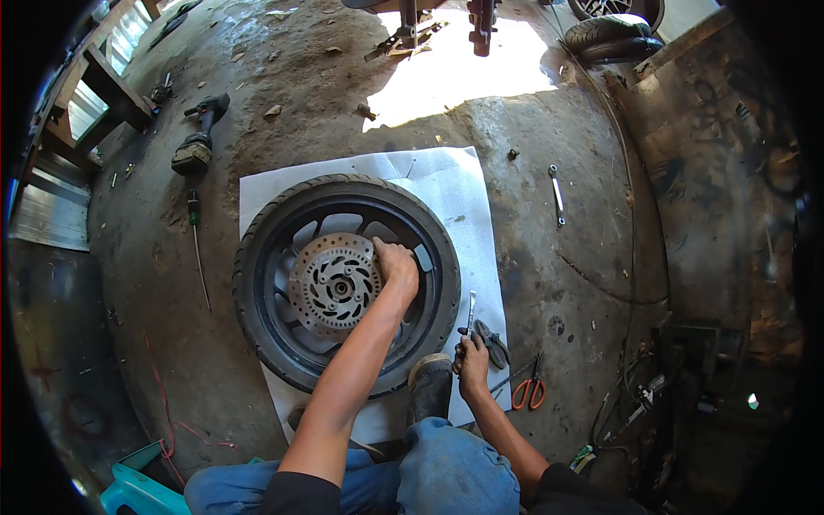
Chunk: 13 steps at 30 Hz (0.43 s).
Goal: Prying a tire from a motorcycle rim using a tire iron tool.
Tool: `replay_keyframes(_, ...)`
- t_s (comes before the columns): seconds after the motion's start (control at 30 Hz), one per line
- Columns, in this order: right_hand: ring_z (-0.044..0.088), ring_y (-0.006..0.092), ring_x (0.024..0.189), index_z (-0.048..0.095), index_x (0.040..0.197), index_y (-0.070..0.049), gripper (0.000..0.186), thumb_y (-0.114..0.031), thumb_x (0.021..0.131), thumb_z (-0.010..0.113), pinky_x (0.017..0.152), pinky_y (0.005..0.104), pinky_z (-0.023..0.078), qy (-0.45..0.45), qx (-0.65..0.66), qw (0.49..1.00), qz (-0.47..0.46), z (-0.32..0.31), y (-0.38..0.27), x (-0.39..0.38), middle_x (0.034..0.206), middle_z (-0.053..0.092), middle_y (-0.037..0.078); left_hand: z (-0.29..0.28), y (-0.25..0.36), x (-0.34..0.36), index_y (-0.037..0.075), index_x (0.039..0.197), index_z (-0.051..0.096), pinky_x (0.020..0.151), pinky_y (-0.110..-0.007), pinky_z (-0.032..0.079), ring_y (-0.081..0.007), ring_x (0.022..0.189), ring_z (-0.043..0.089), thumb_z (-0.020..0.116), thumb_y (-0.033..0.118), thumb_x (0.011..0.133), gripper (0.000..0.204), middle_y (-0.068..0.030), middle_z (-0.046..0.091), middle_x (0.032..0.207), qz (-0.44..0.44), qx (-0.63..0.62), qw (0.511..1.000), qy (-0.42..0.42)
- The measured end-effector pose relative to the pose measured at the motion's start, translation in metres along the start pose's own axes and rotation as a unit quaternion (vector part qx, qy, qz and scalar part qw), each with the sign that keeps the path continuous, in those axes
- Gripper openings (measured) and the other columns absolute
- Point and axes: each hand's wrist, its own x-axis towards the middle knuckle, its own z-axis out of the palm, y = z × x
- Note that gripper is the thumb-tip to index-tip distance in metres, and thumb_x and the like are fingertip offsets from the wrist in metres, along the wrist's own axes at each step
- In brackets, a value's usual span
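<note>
A motorcycle wheel [246, 283] with a black tyre lies flat on a white sheet [475, 197]. At its hub is a drilled brake disc [311, 251] with a slotted ring inside it. My left hand [396, 268] is closed at the right edge of the disc, its fingertips partly hidden against the wheel. My right hand [471, 360] is wrapped round a silver wrench [471, 311], which points away from me just right of the tyre. Beside that hand lie dark-handled pliers [493, 345]. An orange-handled cutting tool [530, 392] rests on the floor nearby.
On the floor to the left are a cordless power tool [197, 142] and a green-handled screwdriver [194, 206]. Another wrench [558, 196] lies to the right. Loose tyres [609, 39] stand at the far right. My shoe [429, 386] is against the wheel's near side.
</note>
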Motion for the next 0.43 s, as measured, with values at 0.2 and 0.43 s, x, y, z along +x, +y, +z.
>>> replay_keyframes(0.2, 0.043, 0.0068, 0.046, 0.056, 0.115, -0.003, 0.019, -0.019, 0.105, 0.053, 0.041, 0.0250, 0.035, 0.003, -0.033, 0.999, -0.010, 0.013, 0.000, -0.007, 0.072, 0.051, -0.001, -0.001, -0.007, 0.008, 0.019, 0.122, 0.077, 0.115, -0.061, 0.035, -0.0243, 0.119, 0.068, 0.068, 0.024, 0.094, 0.030, -0.0011, 0.076, 0.120, 0.030, 0.032, 0.995, -0.084)
replay_keyframes(0.43, 0.043, 0.0077, 0.047, 0.057, 0.125, -0.005, 0.026, -0.019, 0.104, 0.054, 0.041, 0.0241, 0.035, -0.002, -0.016, 1.000, -0.018, 0.000, 0.002, -0.002, 0.072, 0.050, -0.001, 0.009, 0.001, 0.020, 0.020, 0.129, 0.074, 0.106, -0.062, 0.044, -0.0281, 0.126, 0.066, 0.066, 0.037, 0.094, 0.040, -0.0052, 0.069, 0.138, 0.089, 0.024, 0.992, -0.087)
